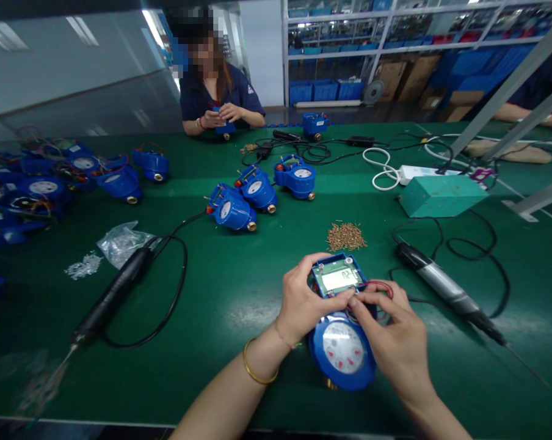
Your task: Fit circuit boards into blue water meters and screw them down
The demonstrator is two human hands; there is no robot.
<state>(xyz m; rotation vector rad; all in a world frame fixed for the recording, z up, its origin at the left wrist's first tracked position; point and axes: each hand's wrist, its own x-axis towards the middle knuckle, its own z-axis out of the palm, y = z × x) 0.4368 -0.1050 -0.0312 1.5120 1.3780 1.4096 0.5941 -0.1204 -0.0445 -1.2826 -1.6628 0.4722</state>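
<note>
A blue water meter with a round dial and a small lit display stands on the green table in front of me. My left hand grips the left side of its display housing, thumb lying across the front below the screen. At the right side, my right hand pinches close to the housing's lower edge, beside red and dark wires; whatever is between those fingertips is too small to make out. Just beyond the meter lies a pile of brass-coloured screws.
Electric screwdrivers lie left and right with trailing cords. Several blue meters stand mid-table, more at far left. A plastic bag, small clear parts and a green box are around. A co-worker sits opposite.
</note>
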